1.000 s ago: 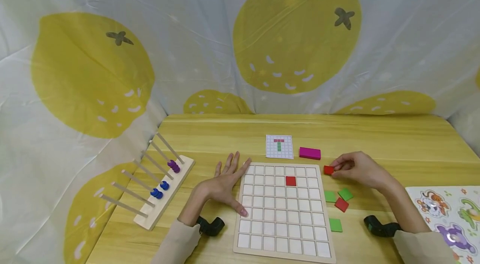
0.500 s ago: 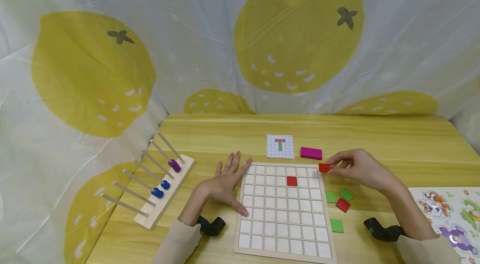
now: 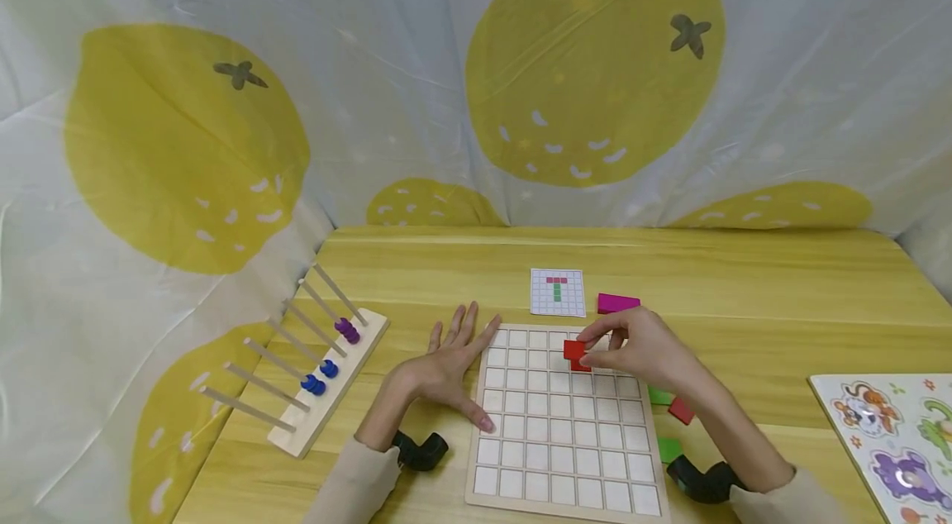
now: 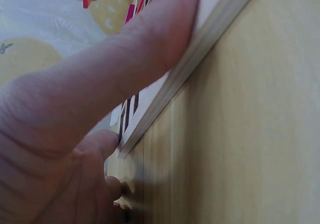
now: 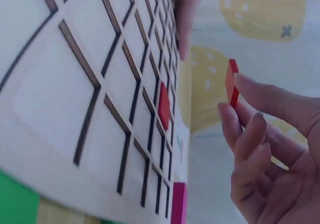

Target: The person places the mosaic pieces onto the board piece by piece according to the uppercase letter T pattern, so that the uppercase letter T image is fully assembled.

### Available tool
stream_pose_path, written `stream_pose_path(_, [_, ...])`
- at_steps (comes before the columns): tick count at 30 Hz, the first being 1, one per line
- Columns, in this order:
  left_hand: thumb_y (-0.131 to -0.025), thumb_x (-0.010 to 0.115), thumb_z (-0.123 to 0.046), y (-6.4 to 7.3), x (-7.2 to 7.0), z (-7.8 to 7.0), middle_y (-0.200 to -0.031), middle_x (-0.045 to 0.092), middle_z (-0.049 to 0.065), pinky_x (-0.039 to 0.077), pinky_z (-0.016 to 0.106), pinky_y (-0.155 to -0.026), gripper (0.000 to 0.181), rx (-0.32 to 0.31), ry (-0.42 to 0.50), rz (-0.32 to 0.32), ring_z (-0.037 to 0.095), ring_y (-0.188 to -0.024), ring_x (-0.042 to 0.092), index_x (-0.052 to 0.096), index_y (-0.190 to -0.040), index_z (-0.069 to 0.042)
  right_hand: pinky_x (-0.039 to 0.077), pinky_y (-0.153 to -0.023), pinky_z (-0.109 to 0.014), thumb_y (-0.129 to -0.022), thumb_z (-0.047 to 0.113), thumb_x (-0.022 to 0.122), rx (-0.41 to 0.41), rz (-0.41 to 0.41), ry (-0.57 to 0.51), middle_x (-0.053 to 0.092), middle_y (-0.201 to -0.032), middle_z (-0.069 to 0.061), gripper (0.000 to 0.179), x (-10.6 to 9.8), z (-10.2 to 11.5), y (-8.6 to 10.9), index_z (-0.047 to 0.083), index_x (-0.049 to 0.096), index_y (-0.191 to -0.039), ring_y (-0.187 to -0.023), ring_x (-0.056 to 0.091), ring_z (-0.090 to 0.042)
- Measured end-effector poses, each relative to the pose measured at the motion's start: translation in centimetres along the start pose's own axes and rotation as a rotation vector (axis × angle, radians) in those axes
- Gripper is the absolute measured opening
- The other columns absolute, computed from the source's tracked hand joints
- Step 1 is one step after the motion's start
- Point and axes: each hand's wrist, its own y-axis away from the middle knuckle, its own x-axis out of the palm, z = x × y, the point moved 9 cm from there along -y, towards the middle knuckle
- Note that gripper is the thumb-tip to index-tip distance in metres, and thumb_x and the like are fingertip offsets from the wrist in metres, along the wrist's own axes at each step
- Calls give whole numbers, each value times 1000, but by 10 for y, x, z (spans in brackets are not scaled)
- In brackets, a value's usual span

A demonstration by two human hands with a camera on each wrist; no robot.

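Note:
My right hand pinches a small red square tile between thumb and fingers, raised over the upper part of the wooden grid board. In the head view this tile overlaps a second red tile, which sits in a cell of the board's second row. My left hand lies spread at the board's left edge, its thumb on the frame and its index fingertip at the upper left corner. Behind the board lies a pattern card printed with a red and green T.
Green tiles and a red tile lie right of the board, partly behind my right arm. A magenta block stands behind it. At left is a peg rack with beads; at right, an animal picture board.
My right hand has carried the red tile left, from beyond the board's right edge to over the tile seated in the grid. My left hand has stayed in place.

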Motion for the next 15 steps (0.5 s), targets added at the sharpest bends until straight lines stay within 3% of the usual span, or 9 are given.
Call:
stream_pose_path(4, [-67, 94, -55, 0, 0, 0, -169, -28, 20, -15, 64, -126, 145, -1, 9, 3, 37, -158, -27, -6, -167, -24, 43, -55, -25, -80, 16, 88, 7, -33, 23, 75, -85, 1, 17, 9, 3, -8, 12, 82, -96, -64, 53, -17])
stream_pose_path(9, [-67, 94, -54, 0, -1, -1, -168, -29, 20, -15, 64, -126, 145, -1, 11, 8, 36, -157, -27, -6, -167, -24, 46, -61, -27, -77, 15, 90, 41, -19, 46, 75, -84, 2, 17, 18, 6, -13, 11, 82, -92, -68, 56, -17])
stream_pose_path(15, [-66, 95, -54, 1, 0, 0, -168, -29, 19, -15, 64, -126, 146, -3, 15, 8, 36, -157, -28, -6, -167, -24, 48, -63, -27, -76, 11, 91, 7, -9, 105, 74, -80, 3, 16, 26, 12, -18, 10, 81, -88, -70, 58, -13])
